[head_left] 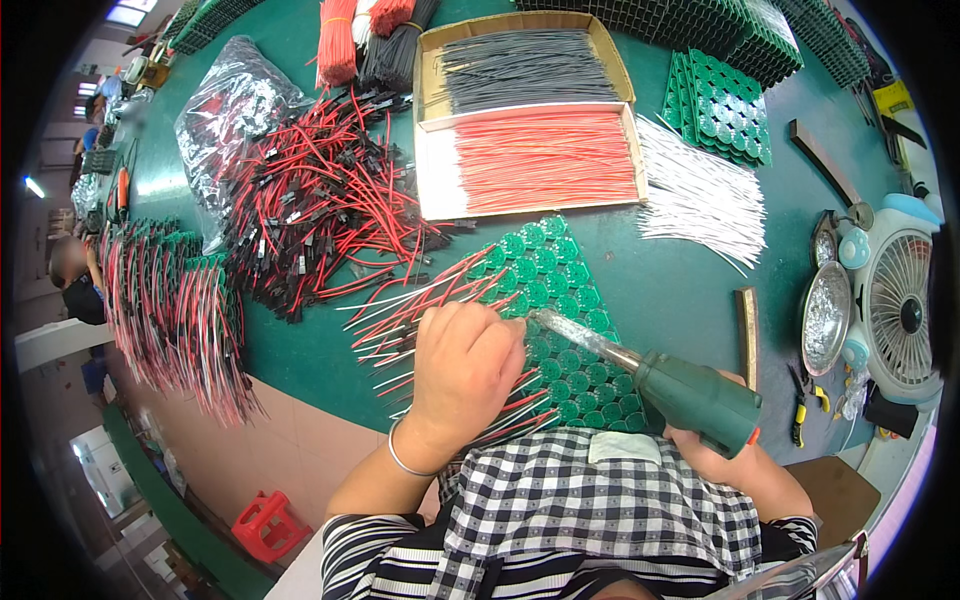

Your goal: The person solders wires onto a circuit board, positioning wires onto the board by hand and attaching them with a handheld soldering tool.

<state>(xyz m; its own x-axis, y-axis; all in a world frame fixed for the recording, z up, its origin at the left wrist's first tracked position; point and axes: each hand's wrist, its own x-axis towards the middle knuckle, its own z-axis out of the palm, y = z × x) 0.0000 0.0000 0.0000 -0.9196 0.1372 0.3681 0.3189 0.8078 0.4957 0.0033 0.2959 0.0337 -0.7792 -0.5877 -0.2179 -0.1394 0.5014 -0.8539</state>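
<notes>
Iron (695, 398) gripped in right hand (706, 458), tip just beside left hand (468, 362), with fingers curled narrow, bunched close together; cannot tell whether pinching anything. Below, on table (300, 350), green boards (575, 290), with red and white leads (388, 328) across their left side. Beyond, boxes (438, 175) of red wires (545, 155) and black wires (525, 70); to the right, white wires (705, 205) and, farther over, fan (900, 270).

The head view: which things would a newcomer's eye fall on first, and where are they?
Probably the bright red wires in the open box at the top middle, with a tangled heap of red and black wires to its left. Next, near the centre, the green soldering tool in the right hand, its tip close to the left hand.
</notes>
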